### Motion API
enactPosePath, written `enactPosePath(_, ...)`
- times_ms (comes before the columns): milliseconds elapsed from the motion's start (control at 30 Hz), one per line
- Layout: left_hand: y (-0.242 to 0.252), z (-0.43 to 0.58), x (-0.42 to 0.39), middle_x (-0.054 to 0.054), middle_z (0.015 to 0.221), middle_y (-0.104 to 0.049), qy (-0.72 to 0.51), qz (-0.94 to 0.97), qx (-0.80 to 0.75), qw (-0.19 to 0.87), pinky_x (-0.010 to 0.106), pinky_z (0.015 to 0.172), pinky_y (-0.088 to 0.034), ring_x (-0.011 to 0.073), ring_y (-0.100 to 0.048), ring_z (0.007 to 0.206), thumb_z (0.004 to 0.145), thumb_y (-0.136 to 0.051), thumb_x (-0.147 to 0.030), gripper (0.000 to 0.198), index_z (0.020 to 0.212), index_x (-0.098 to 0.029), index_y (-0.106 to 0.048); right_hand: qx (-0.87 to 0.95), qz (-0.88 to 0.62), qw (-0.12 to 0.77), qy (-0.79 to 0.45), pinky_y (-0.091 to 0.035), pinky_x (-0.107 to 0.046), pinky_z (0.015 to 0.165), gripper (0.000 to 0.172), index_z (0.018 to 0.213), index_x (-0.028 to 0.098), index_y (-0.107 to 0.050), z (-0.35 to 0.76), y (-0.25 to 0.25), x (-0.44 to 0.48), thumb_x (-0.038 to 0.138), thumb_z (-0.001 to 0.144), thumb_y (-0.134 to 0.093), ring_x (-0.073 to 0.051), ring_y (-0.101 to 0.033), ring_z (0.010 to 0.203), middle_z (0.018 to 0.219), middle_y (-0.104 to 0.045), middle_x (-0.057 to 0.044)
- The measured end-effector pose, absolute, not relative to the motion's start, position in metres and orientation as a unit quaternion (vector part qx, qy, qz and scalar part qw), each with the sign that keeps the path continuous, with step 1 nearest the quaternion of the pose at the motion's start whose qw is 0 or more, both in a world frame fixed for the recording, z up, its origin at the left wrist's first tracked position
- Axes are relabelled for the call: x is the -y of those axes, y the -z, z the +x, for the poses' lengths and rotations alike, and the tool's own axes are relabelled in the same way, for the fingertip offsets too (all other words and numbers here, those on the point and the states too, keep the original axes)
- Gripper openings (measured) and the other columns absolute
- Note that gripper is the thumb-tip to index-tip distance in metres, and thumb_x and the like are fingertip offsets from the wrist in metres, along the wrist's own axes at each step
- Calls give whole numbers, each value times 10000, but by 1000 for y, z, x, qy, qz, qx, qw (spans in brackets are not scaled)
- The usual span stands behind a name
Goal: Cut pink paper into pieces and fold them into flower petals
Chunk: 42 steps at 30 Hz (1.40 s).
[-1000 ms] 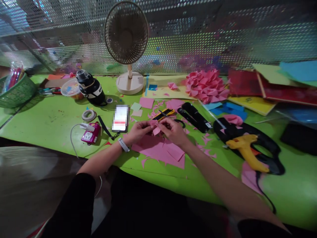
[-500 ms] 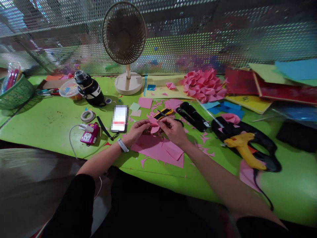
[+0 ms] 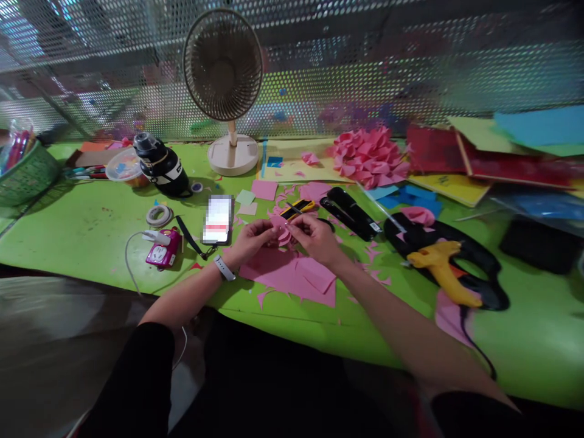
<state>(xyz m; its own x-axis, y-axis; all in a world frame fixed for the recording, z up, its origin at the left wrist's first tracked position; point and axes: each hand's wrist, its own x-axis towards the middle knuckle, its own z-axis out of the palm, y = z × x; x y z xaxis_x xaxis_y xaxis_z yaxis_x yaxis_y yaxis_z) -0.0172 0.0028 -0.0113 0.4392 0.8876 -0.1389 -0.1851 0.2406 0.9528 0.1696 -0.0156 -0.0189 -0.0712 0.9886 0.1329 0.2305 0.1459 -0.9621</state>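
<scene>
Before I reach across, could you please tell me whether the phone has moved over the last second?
No: relative to the fan base, the phone shows no shift; both drift left together in view.

From the left hand [image 3: 255, 242], the phone [image 3: 218, 219] blocks ten o'clock; beyond the adapter [image 3: 163, 254] at nine, bare table [image 3: 86, 228] opens. From the right hand [image 3: 318, 244], the stapler [image 3: 350, 214] bars two, the glue gun [image 3: 441, 267] three; between gun and forearm [image 3: 392, 316], a strip is passable.

Black sleeves [image 3: 130, 383] are ending near the elbows [image 3: 157, 313], a pale strap [image 3: 223, 267] (dark dots [image 3: 225, 269] are running along it) is circling the left wrist [image 3: 232, 259], and black cloth [image 3: 269, 377] is spreading between the sleeves.
</scene>
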Motion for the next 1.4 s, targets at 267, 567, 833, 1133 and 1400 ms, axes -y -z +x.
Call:
enactPosePath(267, 13, -18, -6, -29, 660, -598, -384, 469, -373, 703, 217, 611, -437, 52, -537, 574, 711, -803, -502, 423, 754, -128, -610, 571, -463, 433, -521, -520, -298, 555, 436, 847, 222, -605, 167, 10, 16, 656, 816, -636, -160, -623, 589, 726, -681, -20)
enactPosePath(567, 4, -19, -5, -36, 633, -595, -377, 415, -353, 749, 208, 625, -444, 57, -556, 586, 648, -869, -438, 406, 733, -135, -612, 562, -434, 423, -564, -490, -292, 557, 506, 796, 230, -560, 164, -2, 20, 732, 777, -623, -136, -567, 557, 666, -633, 5)
enactPosePath(833, 10, -20, -9, -29, 638, -604, -385, 484, -358, 700, 211, 604, -412, 57, -532, 580, 714, -819, -463, 373, 749, -143, -632, 543, -426, 451, -567, -455, -261, 528, 435, 815, 210, -590, 166, 1, 17, 634, 786, -684, -120, -549, 555, 668, -631, 8)
enactPosePath(1133, 14, -22, -10, -24, 642, -604, -382, 481, -356, 704, 196, 584, -404, 53, -538, 585, 744, -804, -447, 351, 723, -143, -628, 531, -399, 432, -610, -498, -278, 586, 368, 849, 216, -595, 168, 3, 16, 561, 789, -707, -128, -590, 606, 741, -658, 3)
enactPosePath(1400, 12, -21, -13, -27, 636, -629, -431, 467, -381, 671, 207, 592, -490, 72, -580, 561, 715, -817, -471, 359, 771, -159, -650, 598, -540, 455, -379, -496, -306, 620, 286, 878, 208, -643, 206, -4, -1, 491, 848, -619, -171, -634, 637, 775, -693, -34)
